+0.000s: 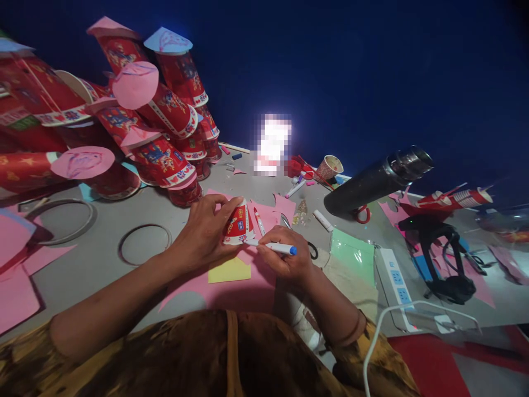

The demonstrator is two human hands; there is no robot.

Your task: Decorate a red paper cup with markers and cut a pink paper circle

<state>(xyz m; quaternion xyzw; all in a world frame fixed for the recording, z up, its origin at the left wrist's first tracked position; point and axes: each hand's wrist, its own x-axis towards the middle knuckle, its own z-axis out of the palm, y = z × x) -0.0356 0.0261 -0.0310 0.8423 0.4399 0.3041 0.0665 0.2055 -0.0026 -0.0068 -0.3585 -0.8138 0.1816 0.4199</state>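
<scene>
My left hand (202,231) is closed around a red printed paper cup (240,223) with a white patterned band along its lower edge. In my right hand (287,256) is a white marker pen (281,248) with a blue end. Its tip points left and meets the cup's white band; I cannot tell whether it touches. Under both hands lie pink paper (248,295) and a yellow paper piece (230,271). Just beyond the cup rests a red-and-white marker (259,221).
Stacked red paper cups (161,160) with paper cone tops fill the left. A black flask (372,184) stands tilted in view at right, near a power strip (394,284), a black strap device (448,259) and a white cable (374,336). A bright blurred screen (273,144) is behind.
</scene>
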